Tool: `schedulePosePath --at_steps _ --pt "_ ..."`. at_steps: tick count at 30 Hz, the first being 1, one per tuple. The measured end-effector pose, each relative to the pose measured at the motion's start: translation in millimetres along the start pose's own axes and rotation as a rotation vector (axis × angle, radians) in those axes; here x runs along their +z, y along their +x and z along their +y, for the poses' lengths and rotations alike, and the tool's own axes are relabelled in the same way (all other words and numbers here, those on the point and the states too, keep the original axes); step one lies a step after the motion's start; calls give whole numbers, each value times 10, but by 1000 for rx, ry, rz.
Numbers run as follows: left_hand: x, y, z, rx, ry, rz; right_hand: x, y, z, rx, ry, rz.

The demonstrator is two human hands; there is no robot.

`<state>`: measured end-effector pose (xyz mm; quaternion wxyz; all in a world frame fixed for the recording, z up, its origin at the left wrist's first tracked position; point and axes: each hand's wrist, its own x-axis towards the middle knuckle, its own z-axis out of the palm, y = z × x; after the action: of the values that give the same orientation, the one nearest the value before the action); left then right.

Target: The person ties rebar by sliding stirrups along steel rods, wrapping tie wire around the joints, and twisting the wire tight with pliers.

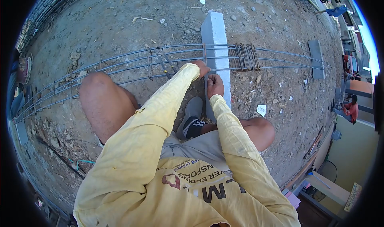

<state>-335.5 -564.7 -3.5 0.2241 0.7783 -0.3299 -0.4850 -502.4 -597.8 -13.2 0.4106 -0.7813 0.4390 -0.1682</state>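
Note:
A long cage of steel reinforcing bars (120, 67) crosses in front of me, resting on a pale concrete block (218, 31). My left hand (201, 67) is closed at the near bar, around the lower corner of a stirrup (205, 51) beside the block. Just below that bar, my right hand (215, 86) has its fingers pinched together against the block's top; what they hold, if anything, is hidden. A bunch of stirrups (246, 58) is gathered on the bars right of the block. Pincers with yellow-marked handles (166, 65) lie across the cage left of my hands.
A grey block (316, 59) supports the bars' right end, and another block (21, 132) stands at the far left. Stones and white scraps (261, 110) litter the dirt ground. My knees flank the work. Another person (352, 109) sits far right, near a low wall.

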Motion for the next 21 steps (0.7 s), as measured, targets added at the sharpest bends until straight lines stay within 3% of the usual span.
schedulePosePath --at_steps 1,4,5,8,9,12,15,21 --pt "14 18 -8 -4 -2 -24 -34 -31 -59 -34 -124 17" --pt "2 -8 -1 85 55 42 -84 -47 -175 -68 -170 34" --pt "-49 -11 6 148 109 -23 -66 -33 -136 -63 -138 32" --pt "227 693 -476 603 535 -109 -47 -35 -130 -20 -84 12" --pt "81 469 -297 503 560 -204 -54 -36 -143 19 -40 -11" --pt "-71 135 -46 36 66 -232 -67 -6 -186 116 73 -63" --pt "-94 -51 10 143 77 -117 -31 64 -101 124 132 -59" --pt "-7 85 -110 92 2 -45 -51 82 -32 77 158 -35"
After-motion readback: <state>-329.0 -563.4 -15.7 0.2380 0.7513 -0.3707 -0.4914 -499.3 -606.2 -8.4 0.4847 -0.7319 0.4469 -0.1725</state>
